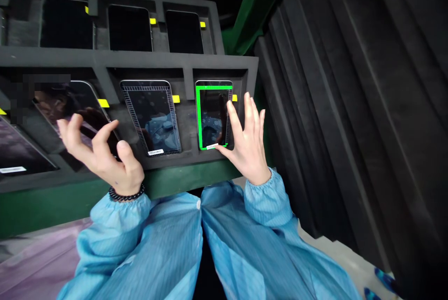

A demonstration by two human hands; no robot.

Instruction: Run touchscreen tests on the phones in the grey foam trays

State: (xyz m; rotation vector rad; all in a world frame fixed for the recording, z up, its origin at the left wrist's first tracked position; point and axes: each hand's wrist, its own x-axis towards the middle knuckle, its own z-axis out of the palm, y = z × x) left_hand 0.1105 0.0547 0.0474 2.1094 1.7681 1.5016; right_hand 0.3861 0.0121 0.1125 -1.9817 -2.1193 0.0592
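Note:
My right hand [249, 147] is open, its fingers spread over the right edge of a tablet [212, 111] whose screen shows a green border along the top, left and part of the bottom. The thumb lies by the white label at its lower edge, and the index fingertip is at the screen's right side. My left hand [110, 162], fingers apart and loosely bent, hovers over the lower part of a dark tablet [79, 92]; contact cannot be made out. Between the hands lies another tablet [152, 108] with a ladder-like pattern round its screen. Neither hand grips anything.
The tablets sit in compartments of a black foam tray [224, 61], with yellow tabs beside them. Behind it, a second tray [189, 3] holds more tablets. Stacked black trays [325, 104] rise at the right, near a green post [250, 8]. A green table edge [189, 176] runs in front.

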